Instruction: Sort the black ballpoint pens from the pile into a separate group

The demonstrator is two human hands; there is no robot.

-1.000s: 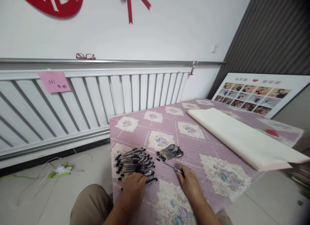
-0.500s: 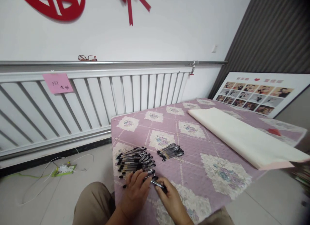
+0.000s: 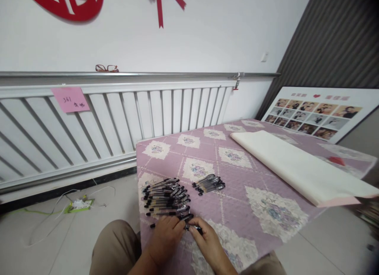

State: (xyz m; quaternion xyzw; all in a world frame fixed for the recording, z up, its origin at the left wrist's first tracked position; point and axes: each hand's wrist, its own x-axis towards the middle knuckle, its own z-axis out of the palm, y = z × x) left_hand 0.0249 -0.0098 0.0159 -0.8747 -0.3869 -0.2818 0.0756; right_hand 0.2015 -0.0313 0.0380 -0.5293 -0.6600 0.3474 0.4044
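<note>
My right hand (image 3: 209, 240) pinches the black end of a pen (image 3: 196, 228) low over the near side of the table. Its fingers are closed. Beside it, my left hand (image 3: 166, 236) has its fingers bent together around the pen's other end, which they hide. The two hands are nearly touching. Just beyond my left hand lies a large pile of black-capped clear pens (image 3: 166, 196), roughly side by side. To its right rests a smaller group of similar pens (image 3: 209, 184), apart from the pile.
A purple floral tablecloth (image 3: 225, 204) covers the table. Folded cream paper (image 3: 284, 160) lies on the right, before a photo board (image 3: 314, 113). A white radiator (image 3: 166, 113) runs along the wall. A power strip (image 3: 79, 206) with cables is on the floor at left.
Both hands have drawn slightly closer together, and less of the pen shows between them. My left fingers have moved down off the pile's near pens, uncovering more of them.
</note>
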